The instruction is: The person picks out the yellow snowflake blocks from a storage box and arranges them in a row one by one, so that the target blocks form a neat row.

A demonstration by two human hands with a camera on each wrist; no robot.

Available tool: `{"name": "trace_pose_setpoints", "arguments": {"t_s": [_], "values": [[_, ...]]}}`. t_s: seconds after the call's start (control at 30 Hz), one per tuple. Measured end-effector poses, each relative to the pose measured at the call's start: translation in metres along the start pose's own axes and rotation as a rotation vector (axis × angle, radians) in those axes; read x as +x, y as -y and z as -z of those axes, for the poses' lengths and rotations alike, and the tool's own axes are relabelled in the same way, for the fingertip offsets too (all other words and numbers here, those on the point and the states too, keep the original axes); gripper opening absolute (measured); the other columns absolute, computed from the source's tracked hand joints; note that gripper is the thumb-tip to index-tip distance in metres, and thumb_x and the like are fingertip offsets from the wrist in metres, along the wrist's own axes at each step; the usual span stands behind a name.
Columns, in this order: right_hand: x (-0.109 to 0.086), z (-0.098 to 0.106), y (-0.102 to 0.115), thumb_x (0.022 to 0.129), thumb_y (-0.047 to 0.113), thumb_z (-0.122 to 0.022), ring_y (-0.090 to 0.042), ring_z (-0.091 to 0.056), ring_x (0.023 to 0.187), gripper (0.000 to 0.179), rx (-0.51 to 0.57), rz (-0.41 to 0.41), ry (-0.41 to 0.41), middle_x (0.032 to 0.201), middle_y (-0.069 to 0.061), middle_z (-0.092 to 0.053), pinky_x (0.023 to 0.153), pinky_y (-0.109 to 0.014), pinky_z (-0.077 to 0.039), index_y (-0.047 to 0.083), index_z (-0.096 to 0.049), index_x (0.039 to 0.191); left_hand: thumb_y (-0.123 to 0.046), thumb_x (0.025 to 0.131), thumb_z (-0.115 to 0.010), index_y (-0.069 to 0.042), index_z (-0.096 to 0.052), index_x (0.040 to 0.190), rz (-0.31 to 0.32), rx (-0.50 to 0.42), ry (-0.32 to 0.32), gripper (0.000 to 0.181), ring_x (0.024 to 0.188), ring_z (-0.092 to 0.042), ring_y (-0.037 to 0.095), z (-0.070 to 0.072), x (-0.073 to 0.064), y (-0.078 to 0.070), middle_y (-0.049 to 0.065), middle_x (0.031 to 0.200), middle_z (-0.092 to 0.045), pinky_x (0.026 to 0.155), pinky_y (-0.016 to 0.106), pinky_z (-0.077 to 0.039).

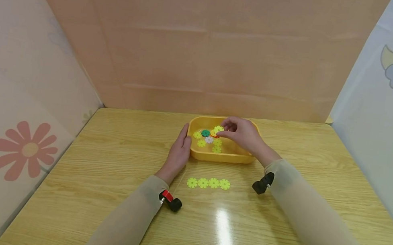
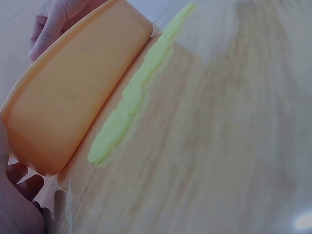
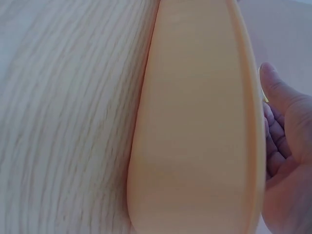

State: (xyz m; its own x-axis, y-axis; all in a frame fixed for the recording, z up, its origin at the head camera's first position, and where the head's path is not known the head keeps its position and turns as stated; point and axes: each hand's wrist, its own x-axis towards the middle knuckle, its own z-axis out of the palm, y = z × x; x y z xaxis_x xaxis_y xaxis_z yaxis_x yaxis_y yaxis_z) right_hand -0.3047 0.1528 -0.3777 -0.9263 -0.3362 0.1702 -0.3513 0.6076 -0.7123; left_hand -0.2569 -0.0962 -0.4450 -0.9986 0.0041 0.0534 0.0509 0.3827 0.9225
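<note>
A yellow-orange plastic tray (image 1: 223, 158) holds several flower-shaped snowflake discs: yellow-green ones, a dark green disc (image 1: 205, 133), a white disc (image 1: 209, 139), and a red one partly hidden. My left hand (image 1: 177, 152) rests against the outside of the tray's left wall, with the thumb near the front corner. Over the tray, my right hand (image 1: 244, 135) pinches a yellow-green snowflake disc (image 1: 218, 129) between thumb and fingers. In the right wrist view the tray wall (image 3: 195, 122) hides most of that disc. A row of several yellow-green discs (image 1: 208, 183) lies on the table in front of the tray.
The wood-grain table (image 1: 113, 210) carries the tray near its back edge. A plain peach-coloured backdrop (image 1: 203, 58) stands behind it, with printed panels at left and right. A bright light reflection (image 1: 225, 239) falls on the tabletop.
</note>
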Motion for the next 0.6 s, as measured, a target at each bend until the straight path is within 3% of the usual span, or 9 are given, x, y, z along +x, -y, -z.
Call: {"name": "trace_pose_setpoints", "arguments": {"t_s": [0.37, 0.6], "values": [[-0.02, 0.011, 0.012, 0.096, 0.029, -0.09, -0.024, -0.06, 0.086, 0.031, -0.023, 0.079, 0.002, 0.099, -0.002, -0.072, 0.076, -0.039, -0.051, 0.01, -0.078, 0.116, -0.037, 0.12, -0.03, -0.028, -0.018, 0.179, -0.003, -0.001, 0.003, 0.061, 0.166, -0.023, 0.019, 0.0, 0.0, 0.0, -0.005, 0.182, -0.024, 0.134, 0.044, -0.022], [-0.034, 0.018, 0.017, 0.095, 0.026, -0.091, -0.023, -0.058, 0.084, 0.027, -0.027, 0.128, 0.009, 0.096, -0.001, -0.071, 0.073, -0.036, -0.049, 0.01, -0.079, 0.113, -0.036, 0.119, -0.03, -0.025, -0.019, 0.179, -0.01, -0.006, 0.004, 0.062, 0.166, -0.023, 0.02, 0.0, 0.0, -0.001, -0.004, 0.182, -0.024, 0.134, 0.045, -0.022]]}}
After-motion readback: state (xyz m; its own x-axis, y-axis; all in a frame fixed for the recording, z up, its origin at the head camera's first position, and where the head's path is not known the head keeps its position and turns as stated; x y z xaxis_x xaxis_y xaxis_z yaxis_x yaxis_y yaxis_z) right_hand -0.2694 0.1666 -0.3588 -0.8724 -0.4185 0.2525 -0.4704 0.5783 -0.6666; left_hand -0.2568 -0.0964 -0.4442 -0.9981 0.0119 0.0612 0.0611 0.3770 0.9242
